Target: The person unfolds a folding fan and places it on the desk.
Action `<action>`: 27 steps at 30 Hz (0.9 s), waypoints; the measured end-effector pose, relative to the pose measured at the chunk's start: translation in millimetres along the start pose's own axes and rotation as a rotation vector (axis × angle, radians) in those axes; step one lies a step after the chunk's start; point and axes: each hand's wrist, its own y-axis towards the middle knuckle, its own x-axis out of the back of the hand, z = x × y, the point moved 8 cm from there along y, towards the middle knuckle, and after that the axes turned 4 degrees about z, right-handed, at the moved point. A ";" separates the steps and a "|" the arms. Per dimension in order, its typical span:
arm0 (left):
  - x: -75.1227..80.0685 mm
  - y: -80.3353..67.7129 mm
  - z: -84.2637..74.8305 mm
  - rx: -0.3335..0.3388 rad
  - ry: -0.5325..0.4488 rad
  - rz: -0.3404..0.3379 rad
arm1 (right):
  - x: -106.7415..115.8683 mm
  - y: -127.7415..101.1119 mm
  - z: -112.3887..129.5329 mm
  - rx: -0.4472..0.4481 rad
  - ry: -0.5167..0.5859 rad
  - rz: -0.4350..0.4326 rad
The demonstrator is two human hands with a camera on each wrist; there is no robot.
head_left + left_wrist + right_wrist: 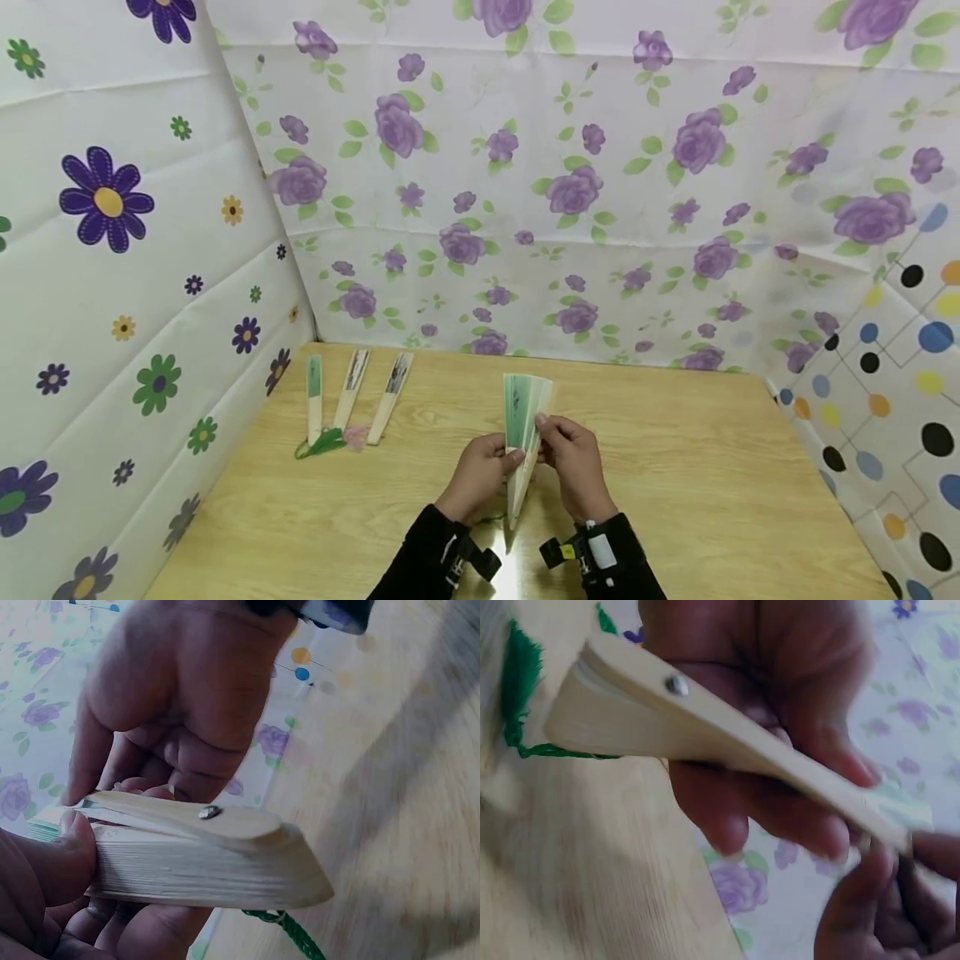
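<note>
A folding fan (517,408) with pale wooden ribs and a green leaf stands slightly spread, its narrow end pointing down toward the table. My left hand (480,473) grips its left side, thumb across the ribs. On the other side my right hand (579,462) pinches the outer edge of the fan between thumb and fingers. The left wrist view shows the stacked ribs (180,862) and a metal rivet (209,812) near the end. A green tassel (521,682) hangs from that end in the right wrist view.
Three folded fans lie at the table's back left: one green-topped (313,400), two with dark-patterned tops (351,387) (392,396). A green tassel (324,442) and a pink tassel (356,437) lie by their lower ends. Flowered sheets (465,167) rise behind the wooden table (675,467).
</note>
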 end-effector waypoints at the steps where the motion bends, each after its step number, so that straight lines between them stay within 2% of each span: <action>1: 0.3 0.9 -0.2 0.001 -0.008 0.005 | -0.8 1.8 -2.0 -0.015 0.001 0.046; 5: 1.9 5.8 -1.6 0.002 -0.013 0.011 | -1.6 6.8 -5.8 -0.059 -0.064 0.213; 8: 3.0 8.7 -0.6 0.015 -0.010 -0.003 | 0.9 8.9 -4.5 -0.056 -0.140 0.259; 11: 3.8 9.9 1.5 0.035 -0.016 -0.018 | 2.0 9.7 -4.5 -0.068 -0.146 0.238; 17: 10.5 12.5 -3.1 0.007 -0.088 -0.045 | 6.6 8.9 -5.0 -0.055 0.031 0.037; 19: 13.4 13.2 -4.4 -0.004 -0.108 -0.048 | 6.8 8.5 -5.2 -0.041 0.060 0.010; 23: 15.8 13.0 -5.7 -0.004 -0.106 -0.040 | 5.0 9.9 -8.3 -0.057 0.069 0.041; 27: 15.5 12.7 -8.2 0.000 -0.108 -0.028 | 2.2 11.4 -10.4 -0.098 0.033 0.154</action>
